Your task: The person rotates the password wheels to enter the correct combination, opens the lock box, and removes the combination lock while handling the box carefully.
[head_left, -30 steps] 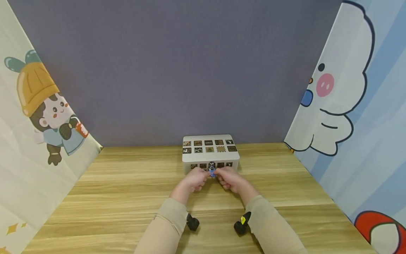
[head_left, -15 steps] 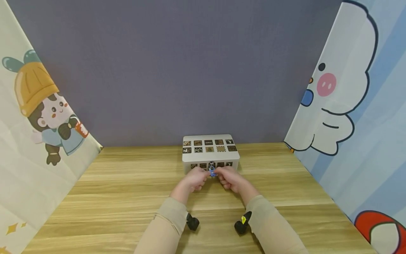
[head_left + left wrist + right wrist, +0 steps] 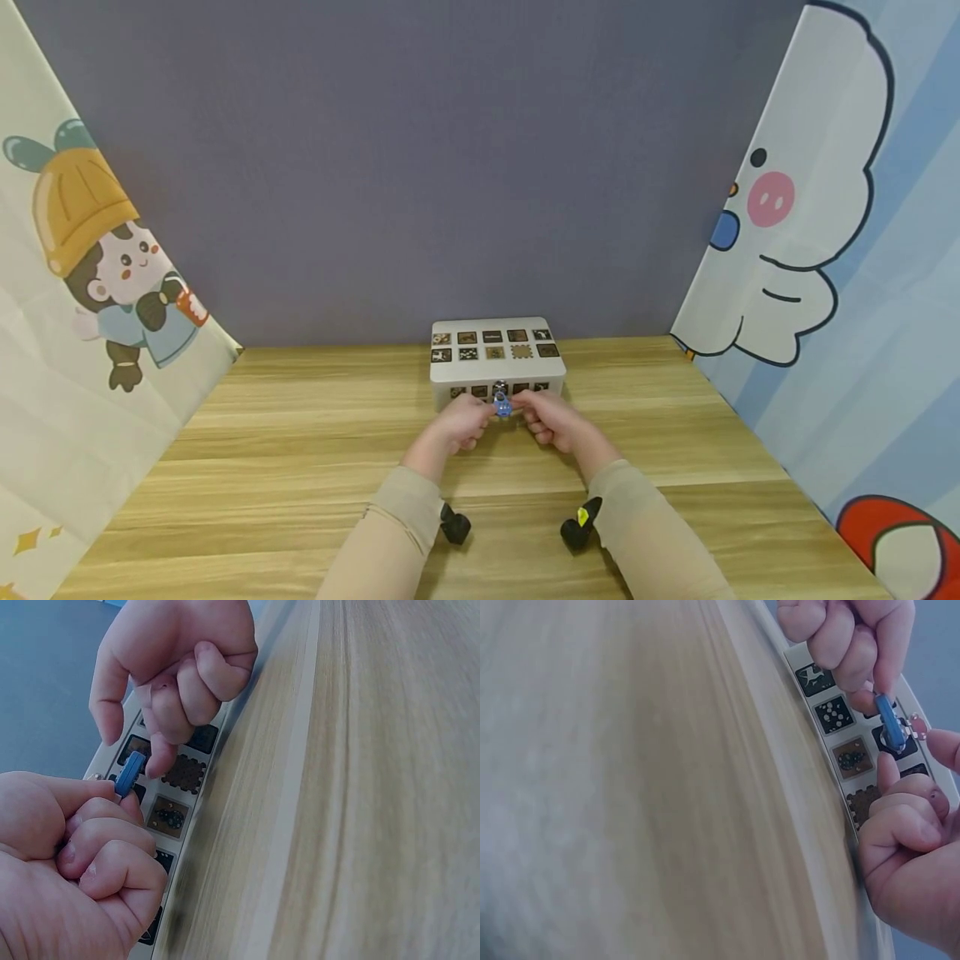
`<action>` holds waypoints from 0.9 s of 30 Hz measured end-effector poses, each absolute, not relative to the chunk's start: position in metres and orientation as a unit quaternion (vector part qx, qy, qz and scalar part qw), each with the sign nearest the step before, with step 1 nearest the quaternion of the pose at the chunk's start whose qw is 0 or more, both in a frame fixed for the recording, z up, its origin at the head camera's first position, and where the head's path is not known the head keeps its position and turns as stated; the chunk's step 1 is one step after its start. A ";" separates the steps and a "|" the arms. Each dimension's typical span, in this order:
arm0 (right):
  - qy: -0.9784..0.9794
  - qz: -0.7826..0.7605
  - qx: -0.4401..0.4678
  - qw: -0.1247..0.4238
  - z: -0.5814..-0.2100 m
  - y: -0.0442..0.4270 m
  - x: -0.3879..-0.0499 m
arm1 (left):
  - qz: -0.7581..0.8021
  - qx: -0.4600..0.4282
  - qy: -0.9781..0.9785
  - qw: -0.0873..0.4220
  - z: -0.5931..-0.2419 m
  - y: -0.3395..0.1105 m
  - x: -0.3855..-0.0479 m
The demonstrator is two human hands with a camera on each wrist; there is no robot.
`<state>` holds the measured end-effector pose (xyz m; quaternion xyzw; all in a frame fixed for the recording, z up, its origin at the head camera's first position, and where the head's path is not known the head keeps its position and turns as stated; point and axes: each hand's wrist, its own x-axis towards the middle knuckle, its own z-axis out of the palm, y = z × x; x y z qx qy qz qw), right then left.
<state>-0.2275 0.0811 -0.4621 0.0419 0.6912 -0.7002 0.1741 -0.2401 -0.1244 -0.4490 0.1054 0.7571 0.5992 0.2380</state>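
Observation:
A small blue padlock (image 3: 502,406) is at the metal clasp (image 3: 500,387) on the front of a white box (image 3: 495,372) with dark square pictures. My left hand (image 3: 463,422) pinches the padlock's left edge between thumb and index finger, the other fingers curled; its grip shows in the left wrist view, where the padlock (image 3: 130,775) is seen edge-on. To the right, my right hand (image 3: 551,419) has thumb and index finger spread apart. In the right wrist view, these two fingers of the right hand (image 3: 915,840) are beside the padlock (image 3: 890,722), not pinching it.
The box stands on a wood-grain table (image 3: 315,467), near its back edge and a grey-purple back panel (image 3: 450,167). Printed cartoon curtains hang at the left (image 3: 45,333) and right (image 3: 885,358). Black devices are at both sleeve cuffs.
My right hand has moved slightly right, away from the padlock, and its fingers have come off it. The left hand has stayed in place, and more of the padlock's face shows.

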 end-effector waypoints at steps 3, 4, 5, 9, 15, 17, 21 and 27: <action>0.692 -0.700 0.039 0.172 -0.463 0.085 -0.231 | 0.600 0.104 0.758 0.235 -0.450 -0.122 -0.243; 0.692 -0.700 0.037 0.171 -0.464 0.086 -0.233 | 0.601 0.103 0.757 0.235 -0.450 -0.122 -0.244; 0.691 -0.701 0.037 0.171 -0.464 0.088 -0.234 | 0.602 0.102 0.756 0.235 -0.450 -0.121 -0.245; 0.690 -0.701 0.035 0.174 -0.465 0.091 -0.239 | 0.605 0.096 0.754 0.237 -0.450 -0.118 -0.249; 0.692 -0.699 0.029 0.177 -0.463 0.095 -0.245 | 0.605 0.093 0.756 0.233 -0.450 -0.115 -0.253; 0.694 -0.697 0.026 0.176 -0.463 0.095 -0.247 | 0.606 0.093 0.755 0.231 -0.450 -0.114 -0.254; 0.701 -0.691 0.018 0.177 -0.461 0.095 -0.250 | 0.607 0.091 0.756 0.229 -0.449 -0.113 -0.257; 0.707 -0.683 0.005 0.183 -0.463 0.094 -0.257 | 0.610 0.086 0.755 0.226 -0.450 -0.110 -0.262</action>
